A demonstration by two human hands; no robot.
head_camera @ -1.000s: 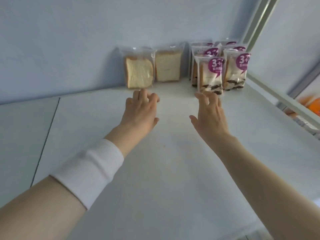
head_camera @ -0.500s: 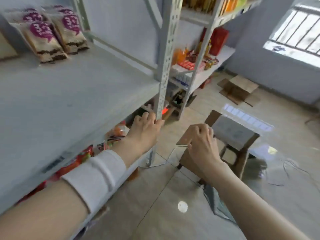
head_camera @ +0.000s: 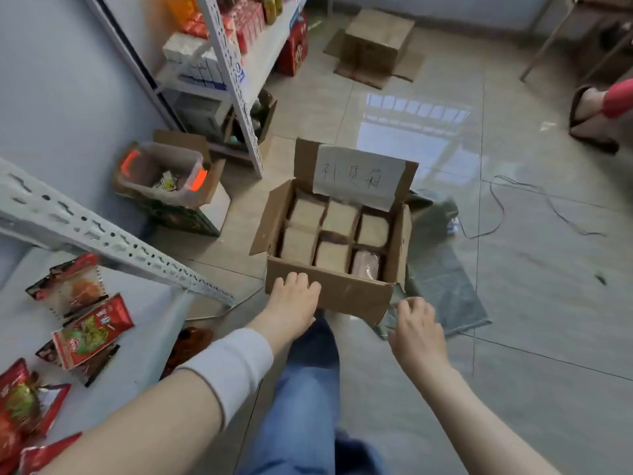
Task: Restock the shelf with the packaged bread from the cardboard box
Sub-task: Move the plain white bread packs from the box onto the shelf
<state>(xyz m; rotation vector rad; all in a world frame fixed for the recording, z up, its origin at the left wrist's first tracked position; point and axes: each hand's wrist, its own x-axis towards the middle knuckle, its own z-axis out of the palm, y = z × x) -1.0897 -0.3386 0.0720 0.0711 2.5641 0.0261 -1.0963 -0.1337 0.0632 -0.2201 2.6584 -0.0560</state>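
Observation:
An open cardboard box stands on the tiled floor, a handwritten paper label on its far flap. Inside it lie several packaged bread slices side by side, plus one pinkish pack at the near right. My left hand hovers over the box's near wall, fingers spread, holding nothing. My right hand is beside the box's near right corner, fingers loosely curled and empty. The bread shelf is out of view.
A lower shelf at left holds red snack packs. A slotted metal upright crosses in front. A clear plastic bin and another cardboard box sit on the floor. A cable trails right. My jeans leg is below.
My view swung from the shelf with bread down to the floor. Both hands withdrew from the shelf and dropped to the near edge of the cardboard box.

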